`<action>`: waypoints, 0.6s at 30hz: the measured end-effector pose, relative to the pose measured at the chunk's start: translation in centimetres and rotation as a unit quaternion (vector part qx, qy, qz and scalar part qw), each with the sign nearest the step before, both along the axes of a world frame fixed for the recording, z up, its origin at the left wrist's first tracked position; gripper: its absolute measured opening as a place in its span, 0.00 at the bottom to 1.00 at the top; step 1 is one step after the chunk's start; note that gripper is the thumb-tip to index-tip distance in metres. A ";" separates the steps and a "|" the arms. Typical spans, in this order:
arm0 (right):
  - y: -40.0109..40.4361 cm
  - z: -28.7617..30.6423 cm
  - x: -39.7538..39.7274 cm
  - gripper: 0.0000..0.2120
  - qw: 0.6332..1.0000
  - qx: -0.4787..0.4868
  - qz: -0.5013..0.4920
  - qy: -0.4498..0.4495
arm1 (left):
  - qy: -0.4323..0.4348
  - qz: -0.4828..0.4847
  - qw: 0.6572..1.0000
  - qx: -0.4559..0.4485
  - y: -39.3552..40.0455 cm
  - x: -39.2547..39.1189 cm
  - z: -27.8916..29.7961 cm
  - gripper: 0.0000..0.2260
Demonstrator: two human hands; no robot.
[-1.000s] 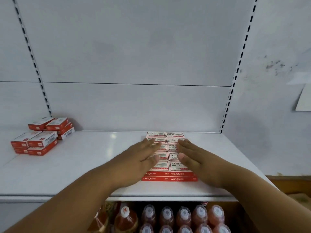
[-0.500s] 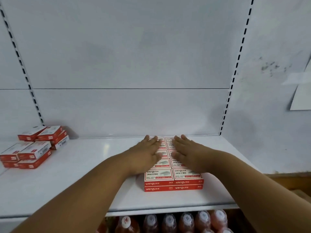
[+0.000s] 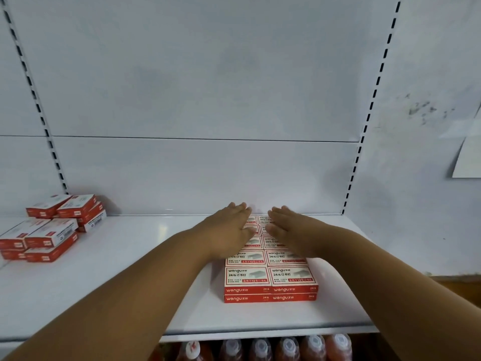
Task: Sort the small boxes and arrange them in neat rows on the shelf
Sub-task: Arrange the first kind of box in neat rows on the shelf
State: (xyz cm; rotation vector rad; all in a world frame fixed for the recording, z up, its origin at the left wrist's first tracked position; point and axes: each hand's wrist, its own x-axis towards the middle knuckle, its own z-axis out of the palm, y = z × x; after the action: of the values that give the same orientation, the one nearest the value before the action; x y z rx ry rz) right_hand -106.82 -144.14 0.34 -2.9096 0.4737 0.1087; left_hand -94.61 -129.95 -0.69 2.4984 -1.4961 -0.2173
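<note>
Item: block of small red-and-white staple boxes (image 3: 270, 278), two columns wide and two layers deep, lying flat on the white shelf (image 3: 135, 277) at about 5 o'clock of the view's centre, its far end running back toward the rear panel. Edges sit flush, labels all facing up and the same way, which reads as a finished row squared for display. Left hand (image 3: 229, 230) and right hand (image 3: 289, 227) rest palm-down on the far boxes, fingers straight and released, gripping nothing; the flat spread suggests pressing the block level or nudging it back against the panel. Whether the fingertips touch the rear panel cannot be told. Second lot: loose pile of similar boxes (image 3: 52, 227) at 9 o'clock, well apart from the block, stacked at mixed angles and apparently not yet sorted. Surround: slotted uprights (image 3: 364, 131) at 1 o'clock bound the bay; a sheet of paper (image 3: 468, 157) hangs at 3 o'clock; capped bottles (image 3: 286, 347) stand on the shelf below, at 6 o'clock.
</note>
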 end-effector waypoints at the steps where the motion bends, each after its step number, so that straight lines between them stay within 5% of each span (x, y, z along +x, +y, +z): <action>1: 0.0 -0.1 0.3 0.25 1.000 -0.012 -0.001 0.002 | -0.009 0.000 1.000 0.011 -0.3 0.0 -0.2 0.27; 7: -0.9 -0.8 1.1 0.23 0.999 0.020 -0.017 -0.026 | 0.003 -0.008 1.000 0.000 -1.0 0.1 -0.5 0.23; 18: -3.5 -2.5 3.3 0.06 0.950 0.207 -0.115 -0.205 | 0.194 0.140 0.957 -0.163 -2.4 2.8 -1.7 0.12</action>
State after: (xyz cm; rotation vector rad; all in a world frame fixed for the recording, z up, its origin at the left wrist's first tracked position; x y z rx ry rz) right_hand -103.48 -147.65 -2.12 -2.3572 0.6211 -0.3773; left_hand -91.80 -132.31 -2.34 2.2048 -0.9284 -0.3554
